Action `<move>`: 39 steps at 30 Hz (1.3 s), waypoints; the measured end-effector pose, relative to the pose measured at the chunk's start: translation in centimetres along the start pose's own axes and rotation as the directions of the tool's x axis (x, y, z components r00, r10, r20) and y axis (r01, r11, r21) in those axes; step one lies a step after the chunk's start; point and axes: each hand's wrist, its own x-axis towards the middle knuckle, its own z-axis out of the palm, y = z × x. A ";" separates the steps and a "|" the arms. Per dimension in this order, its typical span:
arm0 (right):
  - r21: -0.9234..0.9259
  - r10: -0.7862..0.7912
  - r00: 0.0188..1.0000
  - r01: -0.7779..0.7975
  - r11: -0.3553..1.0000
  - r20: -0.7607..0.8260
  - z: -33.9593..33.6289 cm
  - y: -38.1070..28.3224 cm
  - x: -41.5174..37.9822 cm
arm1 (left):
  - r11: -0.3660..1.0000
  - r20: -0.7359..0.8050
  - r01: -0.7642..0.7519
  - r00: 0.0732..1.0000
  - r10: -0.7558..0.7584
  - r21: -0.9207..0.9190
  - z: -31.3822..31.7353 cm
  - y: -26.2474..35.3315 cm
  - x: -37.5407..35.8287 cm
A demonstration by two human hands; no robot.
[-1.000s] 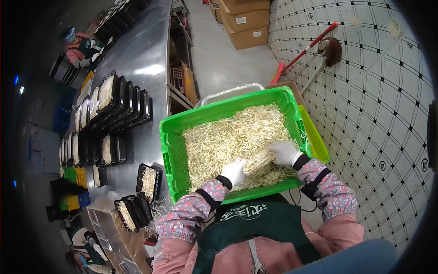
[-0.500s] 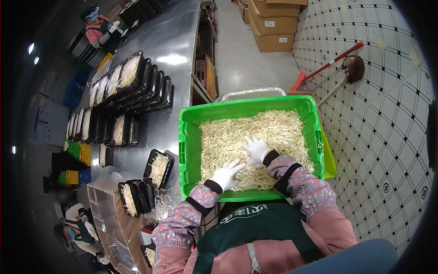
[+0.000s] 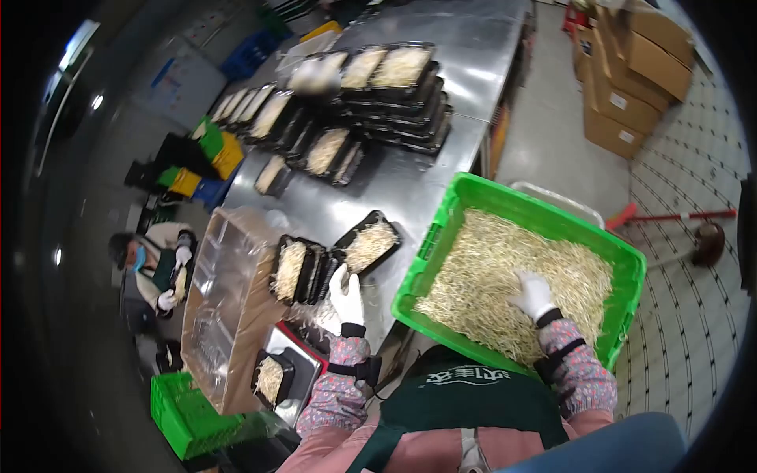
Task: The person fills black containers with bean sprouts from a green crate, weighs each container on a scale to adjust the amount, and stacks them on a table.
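My left hand (image 3: 346, 298), in a white glove, is over the metal table with its fingers stretched out. Its fingertips come right up to the near edge of a black plastic tray (image 3: 367, 246) of bean sprouts. Beside that tray stands a stack of black trays (image 3: 290, 271), the top one full of sprouts. My right hand (image 3: 533, 294), also gloved, rests with spread fingers on the loose bean sprouts (image 3: 505, 268). These lie in a large green crate (image 3: 449, 329) right in front of my body.
Many filled trays (image 3: 394, 75) are stacked farther back on the metal table (image 3: 394, 177). A box lined with clear plastic (image 3: 229, 307) stands left of the nearer stack. Close by, a tray (image 3: 272, 380) sits on a scale (image 3: 303, 366). Another person (image 3: 162, 260) works at far left; cardboard boxes (image 3: 631, 87) stand back right.
My left hand has left the sprouts in the green crate and moved left to the black tray. My right hand stays on the sprouts. The view has turned left.
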 end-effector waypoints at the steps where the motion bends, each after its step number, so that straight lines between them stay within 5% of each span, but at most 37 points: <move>1: 0.087 -0.032 0.997 0.038 0.995 -0.069 0.5 0.7 -0.4 | 0.998 -0.075 0.017 0.997 -0.012 0.066 -0.9 -2.2 0.5; 3: 0.092 -0.057 0.983 0.074 0.993 -0.173 1.4 2.1 -0.5 | 0.951 -0.136 0.308 0.941 -0.310 -0.032 -1.3 -2.4 0.8; 4: 0.090 -0.028 0.980 0.047 0.995 -0.198 1.5 2.3 -0.6 | 0.982 -0.170 0.187 0.969 -0.180 0.024 -1.1 -8.0 1.1; 5: 0.090 0.006 0.975 0.015 0.996 -0.222 1.3 2.2 -0.6 | 0.813 -0.041 0.526 0.833 -0.551 -0.248 -1.0 -5.5 1.3; 6: 0.132 0.017 0.997 -0.006 0.991 -0.077 -0.3 1.5 -0.6 | 0.739 -0.007 0.598 0.776 -0.631 -0.311 -0.2 -6.7 1.8; 9: -0.095 -0.156 0.979 0.144 0.985 -0.133 0.8 1.9 -1.3 | 0.530 0.082 0.723 0.622 -0.779 -0.443 1.8 -6.6 2.9; 12: 0.013 -0.032 0.999 0.032 0.999 0.003 1.3 2.8 -1.2 | 0.473 0.136 0.626 0.679 -0.721 -0.620 3.5 -10.3 3.4; 14: 0.062 -0.139 0.976 0.151 0.987 -0.170 2.8 4.6 -1.1 | 0.513 0.061 0.571 0.704 -0.707 -0.641 4.2 -9.8 3.3; 18: 0.157 -0.085 0.982 0.111 0.981 -0.166 4.2 6.7 -0.2 | 0.560 -0.046 0.455 0.747 -0.663 -0.692 4.3 -7.6 1.8; 21: 0.124 -0.143 0.985 0.155 0.980 -0.101 2.3 4.0 -0.8 | 0.502 -0.027 0.467 0.712 -0.702 -0.728 4.2 -6.2 1.4; 23: 0.031 -0.190 0.954 0.202 0.979 -0.232 3.3 5.0 -0.6 | 0.445 0.051 0.501 0.704 -0.708 -0.742 4.8 -6.4 1.6; 25: 0.138 -0.194 0.962 0.222 0.965 -0.191 3.1 5.5 0.2 | 0.350 0.168 0.579 0.657 -0.735 -0.736 5.8 -8.3 1.7; 27: 0.227 -0.026 0.999 0.033 0.973 -0.034 2.0 5.2 0.5 | 0.424 0.056 0.613 0.608 -0.792 -0.667 6.3 -7.2 0.9; 29: 0.302 0.027 0.999 -0.032 0.953 0.022 -0.6 4.3 0.2 | 0.756 -0.019 0.573 0.793 -0.609 -0.317 5.5 -9.7 -0.6; 31: 0.450 0.141 0.985 -0.080 0.890 -0.103 -1.7 4.5 0.7 | 0.834 -0.028 0.514 0.848 -0.529 -0.201 2.9 -6.2 -3.1; 33: 0.616 0.118 0.982 -0.001 0.788 -0.149 -3.5 4.8 0.6 | 0.841 0.078 0.367 0.927 -0.368 -0.398 0.9 -3.8 -6.0; 35: 0.664 0.196 0.977 -0.094 0.742 -0.080 -5.5 4.4 0.4 | 0.796 0.248 0.459 0.887 -0.389 -0.394 -3.7 2.3 -7.5; 36: 0.691 0.187 0.982 -0.156 0.706 0.031 -6.1 3.6 0.2 | 0.809 0.205 0.339 0.940 -0.272 -0.479 -4.3 1.0 -8.5; 37: 0.600 0.134 0.988 -0.063 0.798 -0.075 -4.2 6.1 1.4 | 0.805 0.204 0.423 0.906 -0.370 -0.416 -7.0 4.5 -8.9; 39: 0.346 0.023 0.959 0.079 0.935 -0.282 -1.7 8.3 2.7 | 0.941 -0.025 0.102 0.993 -0.117 -0.323 -10.8 4.6 -9.5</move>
